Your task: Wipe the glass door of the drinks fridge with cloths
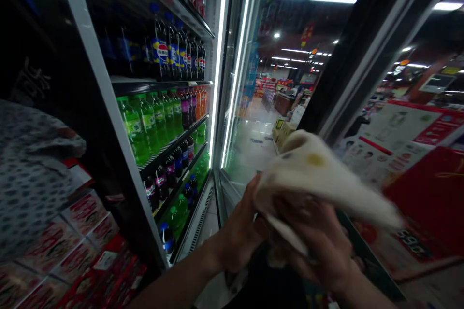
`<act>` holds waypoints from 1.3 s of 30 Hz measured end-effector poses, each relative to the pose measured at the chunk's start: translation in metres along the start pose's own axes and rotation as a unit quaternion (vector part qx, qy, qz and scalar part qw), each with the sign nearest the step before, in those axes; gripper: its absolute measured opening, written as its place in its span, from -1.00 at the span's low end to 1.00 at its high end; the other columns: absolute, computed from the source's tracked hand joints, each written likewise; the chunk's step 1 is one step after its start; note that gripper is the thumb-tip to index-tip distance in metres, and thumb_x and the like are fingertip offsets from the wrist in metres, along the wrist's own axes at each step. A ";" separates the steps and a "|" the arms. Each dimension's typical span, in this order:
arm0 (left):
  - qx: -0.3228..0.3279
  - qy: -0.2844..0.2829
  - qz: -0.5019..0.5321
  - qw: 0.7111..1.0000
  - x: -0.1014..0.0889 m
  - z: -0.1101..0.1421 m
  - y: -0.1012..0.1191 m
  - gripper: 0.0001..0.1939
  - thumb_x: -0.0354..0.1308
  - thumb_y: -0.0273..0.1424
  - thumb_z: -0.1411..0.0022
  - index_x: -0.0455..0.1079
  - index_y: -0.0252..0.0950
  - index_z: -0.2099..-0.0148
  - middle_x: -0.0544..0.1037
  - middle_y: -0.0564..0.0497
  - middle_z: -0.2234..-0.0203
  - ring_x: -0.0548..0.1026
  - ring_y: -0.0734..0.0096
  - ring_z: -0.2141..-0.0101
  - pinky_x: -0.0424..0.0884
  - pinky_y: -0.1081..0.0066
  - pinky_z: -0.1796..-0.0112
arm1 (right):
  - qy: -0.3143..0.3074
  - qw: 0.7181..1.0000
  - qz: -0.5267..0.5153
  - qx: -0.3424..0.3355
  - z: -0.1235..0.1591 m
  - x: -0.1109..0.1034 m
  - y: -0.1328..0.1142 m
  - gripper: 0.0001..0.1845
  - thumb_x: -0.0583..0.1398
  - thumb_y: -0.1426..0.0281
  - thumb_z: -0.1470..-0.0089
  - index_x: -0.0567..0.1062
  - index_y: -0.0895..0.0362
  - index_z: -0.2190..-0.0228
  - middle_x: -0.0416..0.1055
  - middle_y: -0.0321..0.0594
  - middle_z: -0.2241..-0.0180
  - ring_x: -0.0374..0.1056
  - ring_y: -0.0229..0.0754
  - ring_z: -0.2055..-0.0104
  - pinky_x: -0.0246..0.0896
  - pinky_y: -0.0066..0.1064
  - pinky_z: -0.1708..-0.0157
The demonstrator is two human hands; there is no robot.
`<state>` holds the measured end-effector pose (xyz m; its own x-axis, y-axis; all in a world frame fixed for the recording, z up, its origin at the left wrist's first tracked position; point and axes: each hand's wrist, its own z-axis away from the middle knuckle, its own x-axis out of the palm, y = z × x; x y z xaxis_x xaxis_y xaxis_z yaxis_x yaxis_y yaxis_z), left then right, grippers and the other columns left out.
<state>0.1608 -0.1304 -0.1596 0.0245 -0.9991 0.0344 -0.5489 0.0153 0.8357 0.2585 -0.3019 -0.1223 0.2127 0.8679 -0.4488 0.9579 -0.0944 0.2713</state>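
Note:
Both my hands hold a crumpled white cloth point(319, 174) in front of an open glass fridge door point(366, 53). My left hand point(241, 231) grips the cloth's lower left part, fingers closed into it. My right hand point(319, 246) is wrapped round the cloth from below on the right. The cloth has a yellowish stain and trails out to the right, blurred. The drinks fridge point(163, 120) stands open at the left.
Fridge shelves carry dark cola bottles point(174, 53), green bottles point(148, 123) and smaller bottles below. Red printed boxes point(68, 251) are stacked at lower left beside a patterned fabric point(29, 174). A shop aisle point(257, 130) with ceiling lights runs beyond; red display boards point(427, 188) stand at right.

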 end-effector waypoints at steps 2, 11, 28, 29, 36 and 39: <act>-0.011 0.003 0.051 0.999 0.004 -0.008 -0.003 -0.13 0.00 0.29 -0.44 0.22 -0.13 -0.55 0.38 -0.18 -0.44 0.27 -0.11 -0.47 0.17 -0.06 -0.51 | -0.018 0.999 0.036 -0.024 0.000 0.015 0.009 -0.39 0.04 0.12 -0.55 0.32 0.17 -0.42 0.57 -0.02 -0.15 0.35 0.12 -0.39 0.25 0.03 -0.42; -0.044 0.099 0.173 0.979 0.039 -0.061 -0.040 -0.19 0.28 0.27 -0.29 0.39 0.02 -0.43 0.56 -0.08 -0.31 0.52 0.05 -0.32 0.39 0.06 -0.42 | 0.056 0.998 0.002 -0.006 0.033 0.037 0.052 -0.17 -0.07 -0.02 -0.56 -0.05 0.22 -0.57 0.38 -0.02 -0.33 0.19 -0.11 -0.49 -0.08 -0.26 -0.56; 0.350 0.092 -0.237 0.901 0.013 -0.213 -0.057 -0.20 -0.31 0.19 -0.54 0.35 -0.10 -0.49 0.17 -0.25 -0.45 0.33 -0.03 -0.38 0.35 -0.07 -0.39 | 0.187 0.957 0.069 0.209 0.063 0.044 0.099 -0.17 0.13 0.20 -0.45 -0.02 0.01 -0.57 -0.27 -0.01 -0.62 -0.41 0.26 -0.67 -0.49 0.63 -0.48; 0.386 0.080 -0.271 0.878 0.018 -0.218 -0.059 -0.22 -0.33 0.14 -0.56 0.37 -0.13 -0.48 0.14 -0.26 -0.47 0.29 -0.04 -0.39 0.30 -0.08 -0.41 | 0.194 0.957 0.063 0.208 0.065 0.043 0.101 -0.19 0.13 0.20 -0.45 0.00 0.00 -0.57 -0.25 -0.02 -0.62 -0.39 0.27 -0.67 -0.47 0.64 -0.48; 0.469 0.129 -0.366 0.794 0.026 -0.262 -0.097 -0.58 0.06 -0.16 -0.55 0.53 -0.02 -0.32 0.37 -0.07 -0.38 0.29 -0.04 -0.35 0.34 -0.05 -0.37 | 0.217 0.952 0.029 0.214 0.061 0.041 0.107 -0.16 0.16 0.35 -0.36 0.07 -0.04 -0.55 -0.22 -0.22 -0.62 -0.32 0.07 -0.67 -0.52 0.40 -0.58; 0.387 0.173 -0.320 0.847 0.000 -0.300 -0.123 -0.54 -0.02 -0.09 -0.58 0.52 0.00 -0.33 0.42 -0.10 -0.37 0.29 -0.10 -0.40 0.25 -0.19 -0.42 | 0.242 0.948 0.040 0.204 0.059 0.042 0.111 -0.16 0.15 0.41 -0.29 0.16 0.03 -0.53 -0.07 -0.26 -0.59 -0.29 0.03 -0.67 -0.62 0.32 -0.61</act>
<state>0.4791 -0.1205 -0.0978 0.6941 -0.7196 -0.0196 -0.7107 -0.6894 0.1399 0.3852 -0.3051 -0.1613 0.2694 0.9626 0.0297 0.9582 -0.2649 -0.1080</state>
